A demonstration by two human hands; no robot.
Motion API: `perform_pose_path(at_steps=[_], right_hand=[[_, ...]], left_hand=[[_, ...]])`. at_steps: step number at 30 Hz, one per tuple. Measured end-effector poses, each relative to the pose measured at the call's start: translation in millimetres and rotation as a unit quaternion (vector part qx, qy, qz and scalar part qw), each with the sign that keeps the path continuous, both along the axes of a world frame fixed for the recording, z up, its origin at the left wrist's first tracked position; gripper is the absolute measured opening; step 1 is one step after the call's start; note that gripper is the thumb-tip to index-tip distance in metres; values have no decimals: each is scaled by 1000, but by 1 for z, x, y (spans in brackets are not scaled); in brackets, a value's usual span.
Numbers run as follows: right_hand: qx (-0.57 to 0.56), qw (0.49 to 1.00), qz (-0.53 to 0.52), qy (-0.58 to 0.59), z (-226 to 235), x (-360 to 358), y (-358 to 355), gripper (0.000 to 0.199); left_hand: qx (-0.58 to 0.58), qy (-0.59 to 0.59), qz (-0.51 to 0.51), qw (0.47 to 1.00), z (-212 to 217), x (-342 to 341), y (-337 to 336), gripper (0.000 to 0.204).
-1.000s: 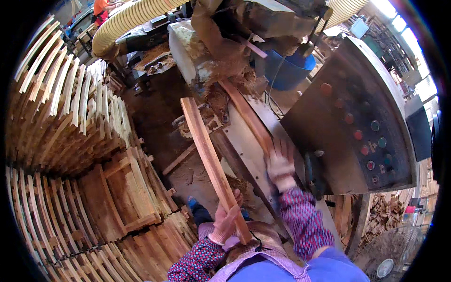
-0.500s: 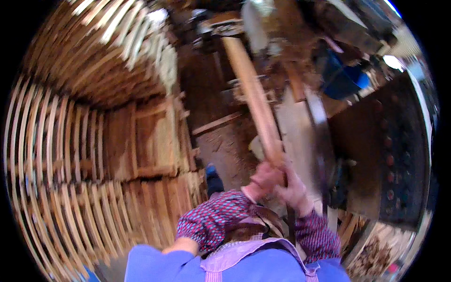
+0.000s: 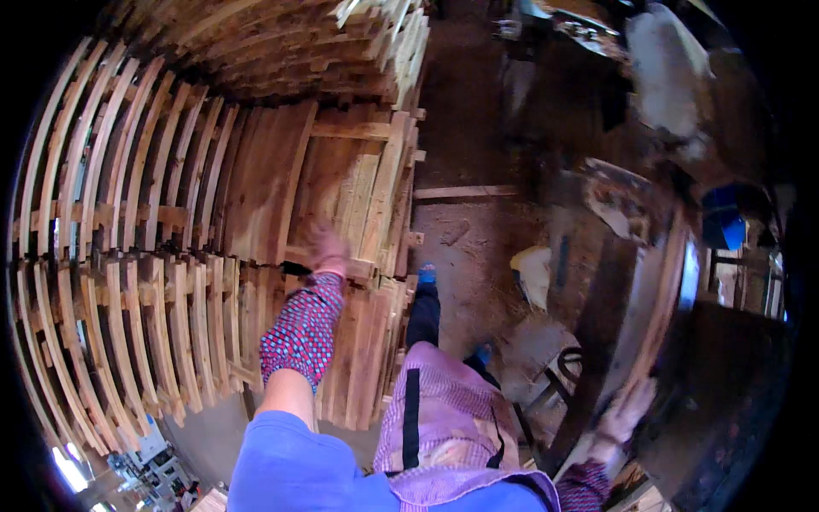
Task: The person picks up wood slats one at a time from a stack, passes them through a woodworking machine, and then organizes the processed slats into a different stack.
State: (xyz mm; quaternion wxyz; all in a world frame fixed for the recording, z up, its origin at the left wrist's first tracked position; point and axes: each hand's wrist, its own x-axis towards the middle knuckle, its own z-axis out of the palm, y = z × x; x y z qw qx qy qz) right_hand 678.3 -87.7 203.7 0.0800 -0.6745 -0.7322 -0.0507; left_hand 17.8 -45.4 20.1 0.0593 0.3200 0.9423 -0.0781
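Observation:
My left hand (image 3: 327, 252), smeared by motion, reaches over the stacked wooden boards (image 3: 337, 183) on the left. Its fingers look stretched out, and nothing shows in them. On the right, my right hand (image 3: 627, 410) is at the near end of a long wooden board (image 3: 661, 320), touching it. Blur hides whether those fingers wrap round the wood or lie along it. The board runs away from me along a pale, narrow machine bed (image 3: 627, 328).
Tall stacks of spaced wooden slats (image 3: 128, 162) fill the left side. A blue bucket (image 3: 723, 218) stands at the far right. A yellowish-white object (image 3: 533, 275) lies on the dusty floor (image 3: 469, 247), with a loose wood strip (image 3: 465, 193) beyond it.
My left hand has left the board and swung left to the stack. My right hand has stayed at the board's near end. The view has turned left, and the board now appears farther right.

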Motion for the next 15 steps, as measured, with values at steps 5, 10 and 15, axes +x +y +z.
perform_pose_path(at_steps=[5,10,15], right_hand=[[-42,882,86,461,-37,29,194,51],[65,992,104,-6,-87,-27,327,50],[29,977,184,103,-91,-111,274,48]], left_hand=[[-119,187,-13,975,-40,-141,-34,80],[-121,260,-38,957,-41,-191,-23,78],[34,-42,71,996,12,-126,-1,70]])
